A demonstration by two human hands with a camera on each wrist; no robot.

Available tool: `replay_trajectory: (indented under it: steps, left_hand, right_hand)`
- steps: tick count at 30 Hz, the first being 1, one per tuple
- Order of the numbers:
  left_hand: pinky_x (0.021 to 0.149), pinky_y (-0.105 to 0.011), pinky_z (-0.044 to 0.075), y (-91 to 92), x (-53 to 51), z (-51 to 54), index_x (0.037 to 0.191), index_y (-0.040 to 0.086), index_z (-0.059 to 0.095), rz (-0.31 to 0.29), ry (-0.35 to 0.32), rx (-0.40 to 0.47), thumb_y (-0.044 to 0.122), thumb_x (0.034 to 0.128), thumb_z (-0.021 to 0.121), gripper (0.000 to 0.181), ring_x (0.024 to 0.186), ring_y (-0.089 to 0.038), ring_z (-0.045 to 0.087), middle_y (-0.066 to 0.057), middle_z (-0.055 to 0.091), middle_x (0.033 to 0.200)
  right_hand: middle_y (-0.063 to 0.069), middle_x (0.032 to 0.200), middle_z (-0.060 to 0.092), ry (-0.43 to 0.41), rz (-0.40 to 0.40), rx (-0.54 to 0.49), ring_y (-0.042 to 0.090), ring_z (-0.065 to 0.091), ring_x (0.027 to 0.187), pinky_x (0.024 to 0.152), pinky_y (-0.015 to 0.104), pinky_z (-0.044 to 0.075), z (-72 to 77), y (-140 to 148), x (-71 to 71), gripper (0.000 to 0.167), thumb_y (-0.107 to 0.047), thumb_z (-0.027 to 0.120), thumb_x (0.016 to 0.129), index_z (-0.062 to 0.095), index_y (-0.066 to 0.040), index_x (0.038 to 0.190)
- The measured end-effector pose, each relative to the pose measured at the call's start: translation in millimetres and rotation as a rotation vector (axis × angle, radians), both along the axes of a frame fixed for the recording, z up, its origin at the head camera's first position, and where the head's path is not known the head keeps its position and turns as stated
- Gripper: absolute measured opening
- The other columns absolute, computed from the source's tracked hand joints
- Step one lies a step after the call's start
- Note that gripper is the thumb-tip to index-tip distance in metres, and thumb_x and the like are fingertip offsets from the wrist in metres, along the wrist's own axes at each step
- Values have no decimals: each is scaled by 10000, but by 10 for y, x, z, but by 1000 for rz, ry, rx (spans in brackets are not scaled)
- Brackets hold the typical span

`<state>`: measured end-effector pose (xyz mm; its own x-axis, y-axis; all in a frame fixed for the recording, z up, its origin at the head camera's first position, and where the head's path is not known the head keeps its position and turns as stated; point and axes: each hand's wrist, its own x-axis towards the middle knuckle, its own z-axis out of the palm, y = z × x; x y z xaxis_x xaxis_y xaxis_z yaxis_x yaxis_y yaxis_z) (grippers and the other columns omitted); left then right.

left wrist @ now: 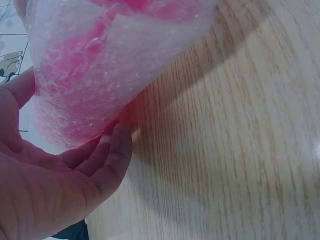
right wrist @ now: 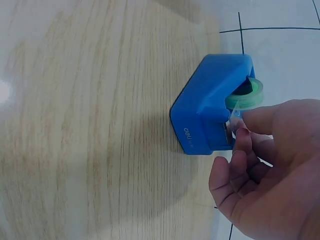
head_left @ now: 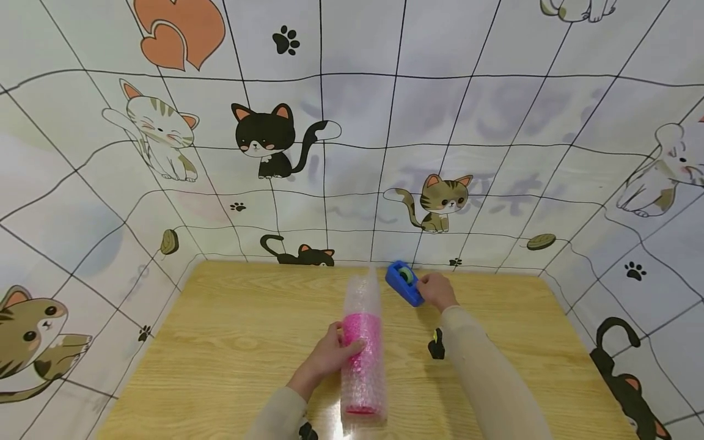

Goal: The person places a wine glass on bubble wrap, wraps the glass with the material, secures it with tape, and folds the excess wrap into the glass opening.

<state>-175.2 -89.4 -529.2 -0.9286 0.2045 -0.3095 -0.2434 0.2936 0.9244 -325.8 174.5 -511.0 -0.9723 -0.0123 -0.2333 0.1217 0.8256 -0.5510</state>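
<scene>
A pink object wrapped in bubble wrap (head_left: 363, 366) lies lengthwise on the wooden table. The left hand (head_left: 329, 354) grips its left side, thumb on top; in the left wrist view the fingers of the left hand (left wrist: 65, 170) curl under the edge of the wrap (left wrist: 90, 85). At the table's back stands a blue tape dispenser (head_left: 404, 283) with a green tape roll (right wrist: 247, 95). The right hand (head_left: 438, 291) is at its front end. In the right wrist view, thumb and forefinger of the right hand (right wrist: 270, 165) pinch the clear tape end beside the cutter of the dispenser (right wrist: 200, 110).
The wooden table (head_left: 247, 330) meets a cat-patterned sheet (head_left: 352, 171) at its back and sides. A small black item (head_left: 436, 344) shows beside the right sleeve, and another dark item (head_left: 308, 431) beside the left sleeve.
</scene>
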Motion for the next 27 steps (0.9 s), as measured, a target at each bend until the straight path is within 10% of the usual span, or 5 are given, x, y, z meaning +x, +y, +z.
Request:
replay_trajectory:
  steps: [27]
  left_hand:
    - [890,-458,549,0,-1,-21,1461,-23,230,-9,-8,-4,421,908,659,829,1036,-249,629,-200,577,1238]
  right_hand:
    - [70,881,608,-232,-144,-480,175,581,821,911,405,538,-100,117,61,354,-190,561,951,558,86,1173]
